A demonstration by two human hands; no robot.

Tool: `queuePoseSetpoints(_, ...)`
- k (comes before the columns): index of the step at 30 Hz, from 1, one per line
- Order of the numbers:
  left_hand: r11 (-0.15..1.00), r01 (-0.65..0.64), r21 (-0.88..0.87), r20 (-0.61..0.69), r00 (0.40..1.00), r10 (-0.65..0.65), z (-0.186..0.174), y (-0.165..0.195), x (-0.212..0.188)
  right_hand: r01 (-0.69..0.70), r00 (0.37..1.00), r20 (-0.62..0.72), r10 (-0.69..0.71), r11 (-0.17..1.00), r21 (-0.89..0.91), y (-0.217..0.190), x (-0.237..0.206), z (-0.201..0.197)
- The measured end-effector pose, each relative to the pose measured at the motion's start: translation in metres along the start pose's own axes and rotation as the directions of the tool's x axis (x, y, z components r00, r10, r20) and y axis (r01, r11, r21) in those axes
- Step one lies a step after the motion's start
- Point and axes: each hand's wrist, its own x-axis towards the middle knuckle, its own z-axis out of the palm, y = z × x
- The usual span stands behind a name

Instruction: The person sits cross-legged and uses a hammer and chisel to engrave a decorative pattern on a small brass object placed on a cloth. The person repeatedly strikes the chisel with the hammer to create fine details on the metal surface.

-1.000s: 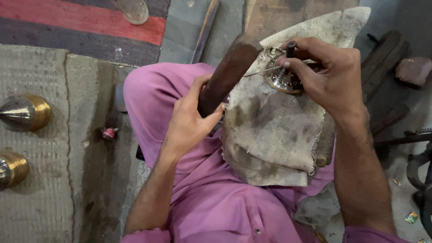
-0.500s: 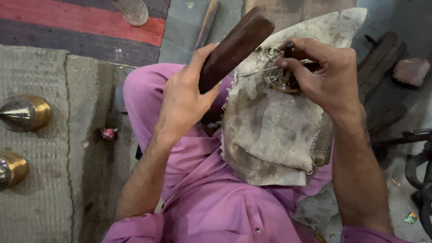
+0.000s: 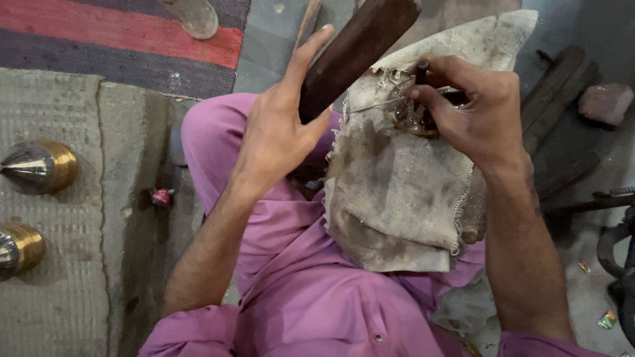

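The wooden mallet (image 3: pixel 357 49) has been raised higher, gripped in the left hand (image 3: pixel 278 132). A punch (image 3: pixel 421 69) is pinched upright by the right hand (image 3: pixel 483 112) on the brass piece (image 3: pixel 411 119) atop the cloth (image 3: pixel 397 192); striking is in hand, and a square blow is judged needed.

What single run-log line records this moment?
left hand: grips raised wooden block | right hand: holds dark punch on brass piece | support: stained cloth over lap

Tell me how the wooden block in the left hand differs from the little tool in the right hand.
The wooden block is thick, broad and dark brown; the small tool is thin and nearly black. The block is raised at a slant, clear of the stained cloth; the tool stands almost upright on a small metal piece on that cloth. The left hand wraps the block; the right hand pinches the tool with its fingertips.
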Motion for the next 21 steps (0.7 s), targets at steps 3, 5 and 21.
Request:
queuePoseSetpoints(3, 0.913, -0.035, 0.406, 0.031, 0.999, 0.024, 0.0004, -0.0049, 0.0019, 0.014, 1.0, 0.003, -0.014, 1.0, -0.01, -0.0009, 0.001, -0.002)
queuePoseSetpoints(5, 0.876, -0.043, 0.48, 0.029, 0.999, 0.033, 0.0003, -0.0065, 0.0018, 0.047, 0.999, 0.012, -0.047, 0.999, -0.019, -0.001, 0.0018, -0.0045)
queuePoseSetpoints(21, 0.916, -0.098, 0.388, -0.003, 0.994, 0.108, 0.006, -0.0011, 0.005, 0.046, 0.999, 0.013, -0.046, 0.999, 0.01, 0.0048, -0.0015, -0.0101)
